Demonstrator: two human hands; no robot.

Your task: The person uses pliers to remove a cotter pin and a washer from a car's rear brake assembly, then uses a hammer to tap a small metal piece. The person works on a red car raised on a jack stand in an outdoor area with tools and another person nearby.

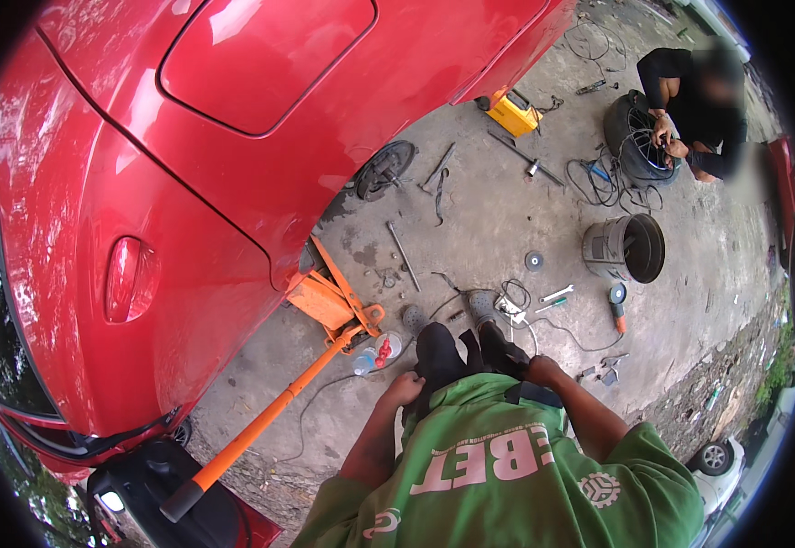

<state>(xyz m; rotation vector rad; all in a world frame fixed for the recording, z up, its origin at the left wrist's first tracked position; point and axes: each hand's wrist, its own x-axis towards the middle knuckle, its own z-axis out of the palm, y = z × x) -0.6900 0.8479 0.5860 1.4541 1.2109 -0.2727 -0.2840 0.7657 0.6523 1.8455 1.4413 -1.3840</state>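
Note:
My left hand [405,389] is closed at the left thigh of my dark trousers [440,353], seemingly pinching the cloth. On the other side, my right hand [541,370] rests against the right thigh with its fingers curled at the fabric; its fingertips are partly hidden. Beyond my left hand stand a clear plastic bottle [363,363] and a round container with a red item [384,351]. An orange floor jack [322,300] sits under the red car [224,173], its long orange handle [265,422] slanting down to the left.
Right of my feet lie a white power strip [510,309], a wrench [557,294] and an angle grinder [617,309]. A bucket [625,248] stands farther right. At upper right, a co-worker [699,110] handles a tire [637,137]. A yellow machine [513,113], bars and cables lie beyond.

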